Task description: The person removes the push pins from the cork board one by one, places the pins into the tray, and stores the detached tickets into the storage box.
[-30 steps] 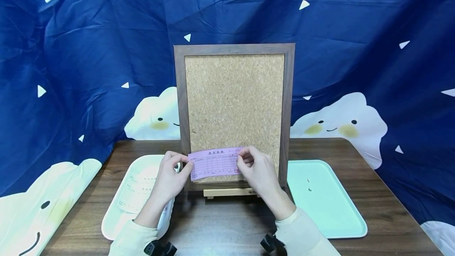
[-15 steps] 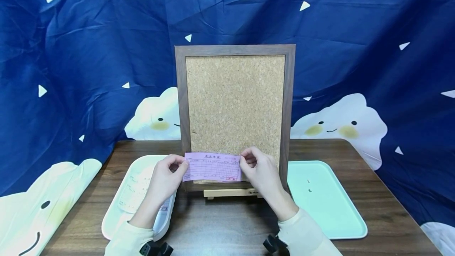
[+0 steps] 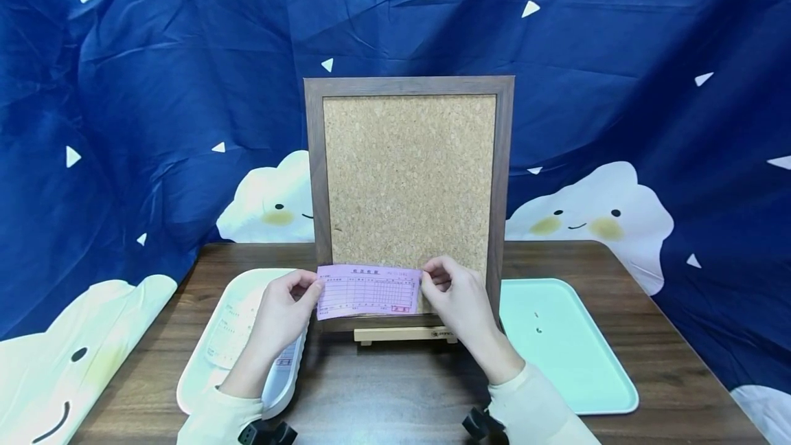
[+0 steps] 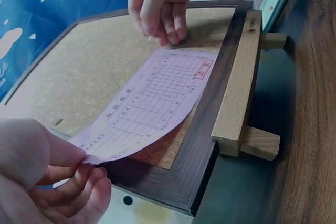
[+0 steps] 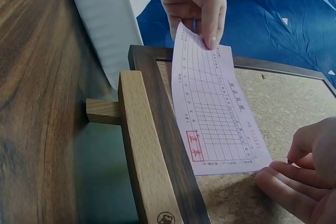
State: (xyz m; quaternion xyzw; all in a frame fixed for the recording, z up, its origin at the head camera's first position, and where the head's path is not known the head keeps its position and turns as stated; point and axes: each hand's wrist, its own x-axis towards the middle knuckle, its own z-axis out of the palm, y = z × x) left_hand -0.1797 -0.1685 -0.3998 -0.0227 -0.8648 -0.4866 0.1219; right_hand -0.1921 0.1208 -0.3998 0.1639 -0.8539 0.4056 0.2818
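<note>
A purple printed receipt slip (image 3: 369, 290) lies across the lower part of a framed cork board (image 3: 410, 177). My left hand (image 3: 285, 309) pinches its left end between thumb and fingers; in the left wrist view that end is lifted off the board. By the slip's upper right corner is my right hand (image 3: 460, 304), with thumb and fingertips together. A tiny pin tip (image 4: 150, 39) pokes out from the right fingers in the left wrist view; its head is hidden. Whether the right fingertips touch the paper, I cannot tell.
The board stands on a small wooden easel (image 3: 402, 334) on a brown table (image 3: 371, 390). A white tray (image 3: 198, 380) with several slips is at the left. The mint tray (image 3: 575, 362) at the right has a few tiny items. A blue curtain (image 3: 408, 12) hangs behind.
The slip has shifted left and slightly down, and lies more level. My left hand moved left with it; my right hand, once overlapping the slip's right end, is now at its corner.
</note>
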